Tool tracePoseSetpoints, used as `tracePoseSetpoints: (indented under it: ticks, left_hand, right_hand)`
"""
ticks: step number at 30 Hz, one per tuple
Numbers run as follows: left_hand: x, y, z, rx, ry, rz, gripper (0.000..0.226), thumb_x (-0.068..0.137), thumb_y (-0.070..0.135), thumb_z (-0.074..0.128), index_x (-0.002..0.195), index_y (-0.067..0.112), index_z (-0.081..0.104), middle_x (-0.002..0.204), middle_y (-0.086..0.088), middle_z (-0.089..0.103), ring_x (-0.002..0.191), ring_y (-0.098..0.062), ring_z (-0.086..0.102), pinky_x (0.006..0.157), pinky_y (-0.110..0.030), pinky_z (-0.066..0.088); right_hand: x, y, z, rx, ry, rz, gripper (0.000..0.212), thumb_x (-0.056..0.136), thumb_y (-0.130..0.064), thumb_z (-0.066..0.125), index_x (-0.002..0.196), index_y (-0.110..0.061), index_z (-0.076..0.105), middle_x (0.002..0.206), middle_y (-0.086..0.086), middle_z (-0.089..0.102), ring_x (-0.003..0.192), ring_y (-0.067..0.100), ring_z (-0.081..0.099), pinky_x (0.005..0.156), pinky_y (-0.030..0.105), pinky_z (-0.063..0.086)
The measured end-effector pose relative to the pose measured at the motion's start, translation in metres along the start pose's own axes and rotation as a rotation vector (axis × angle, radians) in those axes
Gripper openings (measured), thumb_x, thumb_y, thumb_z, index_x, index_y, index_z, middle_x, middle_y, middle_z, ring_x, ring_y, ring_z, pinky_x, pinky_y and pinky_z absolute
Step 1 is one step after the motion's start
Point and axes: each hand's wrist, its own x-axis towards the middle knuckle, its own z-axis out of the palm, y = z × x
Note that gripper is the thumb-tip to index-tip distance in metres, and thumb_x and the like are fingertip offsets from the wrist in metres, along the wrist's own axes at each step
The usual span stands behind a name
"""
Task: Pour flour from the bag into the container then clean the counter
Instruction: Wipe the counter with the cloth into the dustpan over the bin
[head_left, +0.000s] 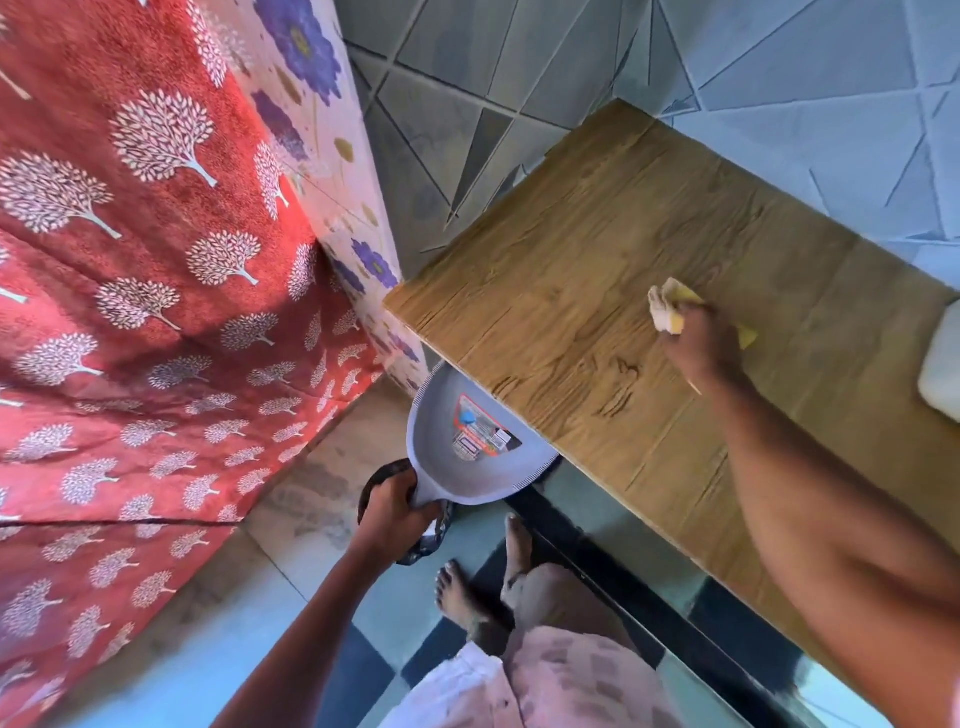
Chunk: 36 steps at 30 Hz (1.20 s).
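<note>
Right hand (698, 345) clamped on yellow cloth (670, 306) at 3 o'clock on counter (545, 312); left hand (392, 512) gripping dustpan (457, 447) below edge, 6 o'clock. Cleaning step; next, probably sweeping toward dustpan.

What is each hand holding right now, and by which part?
The left hand grips the grey dustpan by its handle end, below the counter edge. The right hand holds a bunched yellow cloth against the countertop.
</note>
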Motion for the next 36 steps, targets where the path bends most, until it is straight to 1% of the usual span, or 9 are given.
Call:
tracePoseSetpoints:
  ticks: [6, 9, 11, 14, 18, 22, 27, 31, 36]
  left_hand:
    - [-0.015, -0.006, 0.010, -0.045, -0.075, 0.018, 0.020, 0.079, 0.020, 0.079, 0.084, 0.021, 0.060, 0.072, 0.007, 0.063, 0.062, -0.009, 0.057, 0.054, -0.024, 0.037]
    - [-0.025, -0.003, 0.014, -0.085, -0.054, 0.046, 0.021, 0.076, 0.015, 0.077, 0.075, 0.022, 0.057, 0.063, 0.008, 0.060, 0.057, -0.003, 0.058, 0.053, -0.028, 0.036]
    - [-0.030, 0.002, 0.018, -0.100, -0.039, 0.042, 0.030, 0.077, 0.007, 0.076, 0.068, 0.022, 0.051, 0.051, 0.011, 0.057, 0.052, 0.002, 0.057, 0.048, -0.020, 0.034]
    - [-0.035, 0.006, 0.028, -0.105, -0.030, 0.024, 0.039, 0.079, 0.000, 0.074, 0.063, 0.021, 0.046, 0.044, 0.022, 0.055, 0.043, 0.000, 0.054, 0.043, -0.014, 0.037]
    - [-0.039, 0.009, 0.046, -0.118, -0.002, 0.000, 0.028, 0.078, 0.005, 0.077, 0.067, 0.011, 0.051, 0.043, 0.010, 0.052, 0.041, -0.004, 0.050, 0.041, -0.015, 0.036]
    - [-0.041, 0.006, 0.068, -0.081, 0.040, 0.007, 0.027, 0.070, 0.029, 0.074, 0.071, 0.009, 0.057, 0.056, 0.004, 0.058, 0.049, -0.014, 0.051, 0.048, -0.030, 0.036]
    - [-0.042, 0.015, 0.096, -0.076, 0.087, 0.012, 0.023, 0.072, 0.022, 0.082, 0.073, 0.010, 0.062, 0.058, 0.001, 0.063, 0.053, -0.023, 0.054, 0.050, -0.037, 0.043]
    - [-0.046, 0.025, 0.110, -0.086, 0.129, -0.010, 0.030, 0.070, 0.026, 0.083, 0.070, 0.010, 0.058, 0.057, 0.002, 0.056, 0.053, -0.026, 0.049, 0.049, -0.037, 0.038]
    - [-0.053, 0.038, 0.116, -0.091, 0.161, -0.029, 0.029, 0.074, 0.018, 0.086, 0.069, 0.009, 0.059, 0.053, 0.005, 0.050, 0.046, -0.009, 0.038, 0.046, -0.022, 0.028]
  right_hand:
    - [-0.104, -0.085, 0.039, 0.198, -0.214, -0.349, 0.036, 0.080, -0.022, 0.070, 0.114, -0.012, 0.067, 0.098, 0.017, 0.073, 0.091, 0.037, 0.070, 0.072, 0.041, 0.055]
    - [-0.161, -0.116, 0.025, 0.439, -0.456, -0.489, 0.049, 0.077, -0.020, 0.068, 0.125, -0.020, 0.069, 0.111, 0.002, 0.076, 0.099, 0.016, 0.071, 0.084, 0.026, 0.055]
    - [-0.176, -0.114, 0.010, 0.621, -0.518, -0.445, 0.048, 0.073, -0.015, 0.068, 0.120, -0.020, 0.072, 0.100, -0.010, 0.077, 0.084, 0.000, 0.067, 0.075, 0.015, 0.052]
    - [-0.159, -0.089, -0.023, 0.695, -0.301, -0.392, 0.030, 0.067, -0.012, 0.066, 0.093, -0.024, 0.075, 0.075, -0.025, 0.068, 0.068, -0.010, 0.057, 0.065, 0.013, 0.045]
    - [-0.083, -0.029, -0.052, 0.419, 0.108, -0.373, 0.043, 0.066, -0.012, 0.074, 0.109, -0.014, 0.073, 0.096, 0.011, 0.070, 0.085, 0.027, 0.065, 0.075, 0.036, 0.054]
    - [-0.003, 0.048, -0.045, 0.048, 0.188, -0.149, 0.050, 0.075, -0.010, 0.075, 0.124, -0.015, 0.065, 0.123, 0.022, 0.059, 0.106, 0.041, 0.061, 0.089, 0.045, 0.053]
    - [0.034, 0.096, -0.014, 0.002, -0.045, 0.027, 0.042, 0.085, -0.023, 0.072, 0.125, -0.011, 0.063, 0.118, 0.025, 0.062, 0.110, 0.044, 0.061, 0.091, 0.047, 0.052]
    - [-0.035, 0.027, 0.017, 0.171, -0.148, -0.297, 0.039, 0.081, -0.024, 0.071, 0.117, -0.008, 0.065, 0.103, 0.022, 0.070, 0.097, 0.041, 0.066, 0.078, 0.045, 0.053]
    - [-0.160, -0.047, 0.012, 0.548, -0.566, -0.603, 0.037, 0.078, -0.019, 0.072, 0.115, -0.016, 0.072, 0.102, 0.005, 0.076, 0.089, 0.021, 0.068, 0.077, 0.028, 0.052]
